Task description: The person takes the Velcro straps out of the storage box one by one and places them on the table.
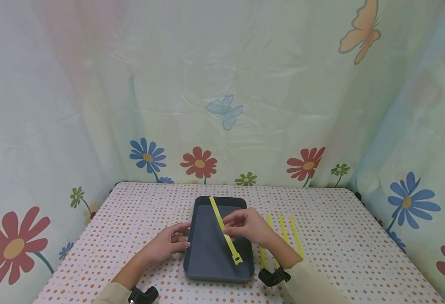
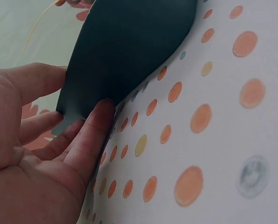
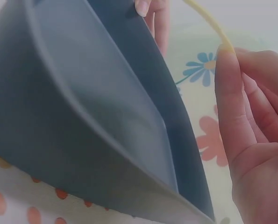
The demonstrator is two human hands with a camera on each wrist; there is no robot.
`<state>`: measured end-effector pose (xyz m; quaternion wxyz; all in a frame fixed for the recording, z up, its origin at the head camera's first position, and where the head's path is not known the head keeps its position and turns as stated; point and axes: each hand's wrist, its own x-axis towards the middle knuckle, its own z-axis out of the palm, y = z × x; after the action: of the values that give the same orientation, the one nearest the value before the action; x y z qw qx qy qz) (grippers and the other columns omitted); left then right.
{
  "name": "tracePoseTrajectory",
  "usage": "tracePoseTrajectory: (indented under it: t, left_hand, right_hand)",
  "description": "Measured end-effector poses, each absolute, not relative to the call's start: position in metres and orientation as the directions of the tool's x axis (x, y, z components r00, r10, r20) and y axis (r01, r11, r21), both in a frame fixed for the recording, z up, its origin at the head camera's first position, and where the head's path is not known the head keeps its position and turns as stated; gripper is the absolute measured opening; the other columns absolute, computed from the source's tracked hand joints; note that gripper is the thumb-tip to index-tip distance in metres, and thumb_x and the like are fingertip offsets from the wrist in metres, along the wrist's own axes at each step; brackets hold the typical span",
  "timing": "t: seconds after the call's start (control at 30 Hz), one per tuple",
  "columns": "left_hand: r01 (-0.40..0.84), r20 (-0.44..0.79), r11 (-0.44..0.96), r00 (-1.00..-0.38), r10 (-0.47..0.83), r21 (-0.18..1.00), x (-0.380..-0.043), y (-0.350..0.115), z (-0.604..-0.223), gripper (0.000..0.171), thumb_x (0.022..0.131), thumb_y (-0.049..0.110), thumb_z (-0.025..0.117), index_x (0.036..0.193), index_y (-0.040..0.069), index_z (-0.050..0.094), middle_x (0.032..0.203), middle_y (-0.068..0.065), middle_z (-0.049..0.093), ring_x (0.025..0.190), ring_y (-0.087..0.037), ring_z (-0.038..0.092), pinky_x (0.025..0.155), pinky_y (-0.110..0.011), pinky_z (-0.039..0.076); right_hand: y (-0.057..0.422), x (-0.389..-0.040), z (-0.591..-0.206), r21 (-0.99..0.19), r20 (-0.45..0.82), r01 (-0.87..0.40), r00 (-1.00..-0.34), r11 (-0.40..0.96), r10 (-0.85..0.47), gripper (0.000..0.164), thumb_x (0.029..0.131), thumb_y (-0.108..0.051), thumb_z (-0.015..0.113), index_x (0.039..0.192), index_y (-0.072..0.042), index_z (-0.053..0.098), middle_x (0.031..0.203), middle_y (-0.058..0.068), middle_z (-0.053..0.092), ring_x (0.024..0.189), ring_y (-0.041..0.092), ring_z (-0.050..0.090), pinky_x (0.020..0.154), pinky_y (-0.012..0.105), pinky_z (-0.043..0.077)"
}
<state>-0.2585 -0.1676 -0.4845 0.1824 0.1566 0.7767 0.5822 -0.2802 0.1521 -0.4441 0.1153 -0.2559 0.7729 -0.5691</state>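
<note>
A yellow hook-and-loop cable tie [image 1: 217, 214] hangs slantwise above the dark grey tray [image 1: 207, 261], its slotted head at the lower end. My right hand [image 1: 246, 228] pinches it near the middle between thumb and fingertips, seen in the right wrist view as a thin curved strip [image 3: 209, 17]. At the tray's left side, my left hand [image 1: 169, 241] holds the wall at the rim. The left wrist view has the fingers [image 2: 99, 119] against the tray's outer wall [image 2: 124, 46], low by the tabletop.
Several more yellow cable ties [image 1: 296, 236] lie lengthwise to the right of the tray, partly behind my right forearm. A dotted cloth [image 1: 343, 253] covers the table. Behind the table hangs a flowered curtain [image 1: 268, 139].
</note>
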Motion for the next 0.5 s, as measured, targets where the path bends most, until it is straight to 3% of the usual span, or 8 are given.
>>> tracePoseTrajectory:
  t: [0.5]
  left_hand:
    - [0.022, -0.106, 0.272, -0.889, 0.446, 0.962, -0.259, -0.166, -0.483, 0.067, 0.098, 0.016, 0.068, 0.157, 0.002, 0.038, 0.143, -0.021, 0.053, 0.107, -0.019, 0.066, 0.083, -0.031, 0.058]
  right_hand:
    - [0.16, -0.268, -0.448, -0.967, 0.106, -0.206, -0.859, 0.148, -0.501, 0.042, 0.09, -0.013, 0.079, 0.127, 0.001, 0.068, 0.097, 0.017, 0.076, 0.074, 0.016, 0.074, 0.07, 0.039, 0.065]
